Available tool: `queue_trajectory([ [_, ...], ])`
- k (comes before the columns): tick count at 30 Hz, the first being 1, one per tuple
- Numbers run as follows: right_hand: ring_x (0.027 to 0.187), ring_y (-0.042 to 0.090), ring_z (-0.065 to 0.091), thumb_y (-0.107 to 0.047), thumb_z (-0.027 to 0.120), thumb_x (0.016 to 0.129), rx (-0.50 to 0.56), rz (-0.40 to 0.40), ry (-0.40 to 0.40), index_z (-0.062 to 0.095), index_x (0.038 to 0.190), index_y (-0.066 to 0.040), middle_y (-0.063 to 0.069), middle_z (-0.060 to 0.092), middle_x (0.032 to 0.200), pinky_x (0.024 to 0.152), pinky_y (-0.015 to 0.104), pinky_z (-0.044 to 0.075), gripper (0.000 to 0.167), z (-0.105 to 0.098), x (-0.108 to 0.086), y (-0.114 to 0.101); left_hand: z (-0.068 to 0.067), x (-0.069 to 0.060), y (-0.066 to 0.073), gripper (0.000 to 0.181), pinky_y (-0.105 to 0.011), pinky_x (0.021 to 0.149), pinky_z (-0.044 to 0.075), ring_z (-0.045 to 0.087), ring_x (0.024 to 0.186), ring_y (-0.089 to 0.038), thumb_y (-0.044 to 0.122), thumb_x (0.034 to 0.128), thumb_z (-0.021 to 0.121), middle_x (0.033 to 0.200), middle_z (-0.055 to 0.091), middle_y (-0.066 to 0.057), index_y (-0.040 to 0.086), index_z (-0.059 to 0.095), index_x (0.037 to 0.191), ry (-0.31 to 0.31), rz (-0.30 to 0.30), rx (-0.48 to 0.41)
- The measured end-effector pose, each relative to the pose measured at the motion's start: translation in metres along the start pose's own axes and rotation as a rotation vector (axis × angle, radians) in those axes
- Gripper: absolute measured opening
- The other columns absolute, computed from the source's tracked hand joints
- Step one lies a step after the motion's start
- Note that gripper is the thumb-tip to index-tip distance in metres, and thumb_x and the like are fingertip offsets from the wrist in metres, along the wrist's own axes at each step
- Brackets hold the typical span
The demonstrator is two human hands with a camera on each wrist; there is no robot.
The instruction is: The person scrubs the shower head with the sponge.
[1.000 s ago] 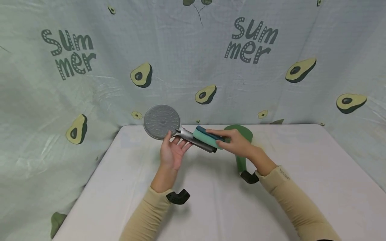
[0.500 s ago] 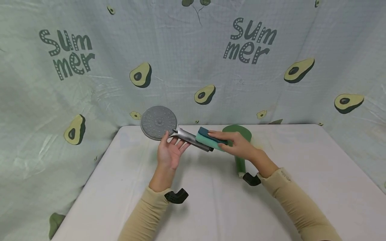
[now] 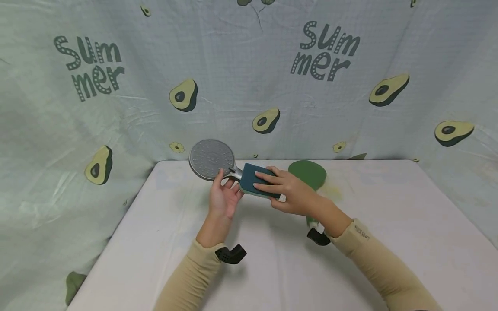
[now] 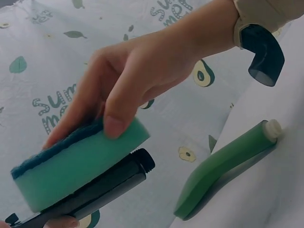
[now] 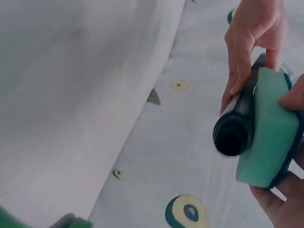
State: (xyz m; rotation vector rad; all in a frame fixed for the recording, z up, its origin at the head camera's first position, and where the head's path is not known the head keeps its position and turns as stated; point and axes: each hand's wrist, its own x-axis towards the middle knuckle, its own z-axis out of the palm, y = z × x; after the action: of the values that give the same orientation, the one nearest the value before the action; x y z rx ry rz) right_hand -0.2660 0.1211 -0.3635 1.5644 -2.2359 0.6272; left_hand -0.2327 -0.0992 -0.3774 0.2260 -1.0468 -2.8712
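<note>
My left hand [image 3: 223,201] holds a grey shower head [image 3: 212,159] by its neck, raised above the table with the round nozzle plate facing the camera. A sponge, turquoise with a dark blue scouring side [image 3: 249,181], is in the grip of my right hand [image 3: 295,194]. Its turquoise foam [image 4: 80,166] lies along the shower head's dark handle [image 4: 107,190] in the left wrist view. From the right wrist view, the handle's round threaded end [image 5: 232,135] shows beside the foam. In the head view the sponge covers most of the handle.
A green shower head [image 3: 307,173] lies on the white table [image 3: 264,268] behind my right hand, its handle pointing toward me. A patterned curtain [image 3: 233,86] hangs behind the table's back edge.
The sponge has turned from edge-on to showing its broad blue face, and shifted left over the handle. My right fingers now spread across it. My left hand has barely moved.
</note>
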Motion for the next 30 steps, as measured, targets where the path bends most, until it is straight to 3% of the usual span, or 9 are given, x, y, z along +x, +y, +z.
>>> queue_trajectory([
  [4,0.140,0.044,0.044,0.002,0.071,0.086,0.133,0.049,0.040,0.068,0.135,-0.004,0.019,0.056,0.145,0.106,0.059,0.043,0.049,-0.004,-0.013,0.006,0.000,0.001,0.007,0.053,-0.046,0.100,0.050,0.046,0.137,-0.043,0.033,0.1121,0.035,0.153,0.040,-0.027,0.011,0.019,0.158,-0.004,0.028,-0.015],
  [7,0.138,0.045,0.045,0.005,0.067,0.087,0.217,0.111,0.072,0.068,0.133,-0.001,0.020,0.057,0.144,0.106,0.060,0.042,0.047,-0.003,-0.021,0.012,0.000,0.000,0.007,0.056,-0.055,0.105,0.037,0.037,0.141,-0.048,0.031,0.1122,0.035,0.157,0.035,-0.029,0.009,0.016,0.160,-0.024,0.040,-0.019],
  [13,0.140,0.044,0.043,-0.002,0.066,0.094,0.212,0.218,0.060,0.061,0.140,0.000,0.017,0.052,0.150,0.109,0.057,0.040,0.047,0.008,-0.013,0.014,0.000,-0.002,-0.006,0.056,-0.054,0.104,0.043,0.042,0.139,-0.046,0.033,0.1128,0.033,0.156,0.038,-0.027,0.008,0.019,0.161,-0.067,0.000,0.071],
  [17,0.141,0.048,0.040,-0.006,0.066,0.095,0.152,0.233,0.067,0.059,0.143,-0.002,0.018,0.049,0.152,0.105,0.059,0.043,0.048,0.012,0.000,0.005,0.002,-0.003,-0.012,0.055,-0.046,0.095,0.053,0.055,0.131,-0.039,0.034,0.1129,0.034,0.154,0.041,-0.027,0.007,0.022,0.159,-0.086,-0.018,0.095],
  [20,0.141,0.051,0.038,-0.005,0.066,0.095,0.142,0.223,0.065,0.060,0.142,-0.002,0.020,0.048,0.152,0.101,0.059,0.046,0.048,0.011,0.005,-0.001,0.002,-0.002,-0.012,0.056,-0.041,0.088,0.057,0.063,0.121,-0.033,0.036,0.1125,0.035,0.152,0.043,-0.027,0.006,0.024,0.158,-0.078,0.001,0.096],
  [25,0.144,0.047,0.035,0.000,0.068,0.092,0.247,0.239,0.031,0.063,0.139,-0.002,0.017,0.049,0.152,0.106,0.058,0.043,0.047,0.003,-0.001,0.002,0.004,-0.003,-0.009,0.053,-0.041,0.087,0.058,0.067,0.113,-0.029,0.035,0.1124,0.037,0.148,0.046,-0.027,0.008,0.025,0.157,-0.054,0.017,0.091],
  [30,0.145,0.043,0.036,0.003,0.067,0.092,0.389,0.276,0.008,0.063,0.139,-0.001,0.016,0.050,0.152,0.110,0.057,0.039,0.047,-0.001,-0.016,0.012,0.004,-0.003,-0.001,0.055,-0.052,0.104,0.045,0.051,0.134,-0.042,0.034,0.1126,0.035,0.153,0.043,-0.026,0.009,0.022,0.160,-0.023,0.010,0.055],
])
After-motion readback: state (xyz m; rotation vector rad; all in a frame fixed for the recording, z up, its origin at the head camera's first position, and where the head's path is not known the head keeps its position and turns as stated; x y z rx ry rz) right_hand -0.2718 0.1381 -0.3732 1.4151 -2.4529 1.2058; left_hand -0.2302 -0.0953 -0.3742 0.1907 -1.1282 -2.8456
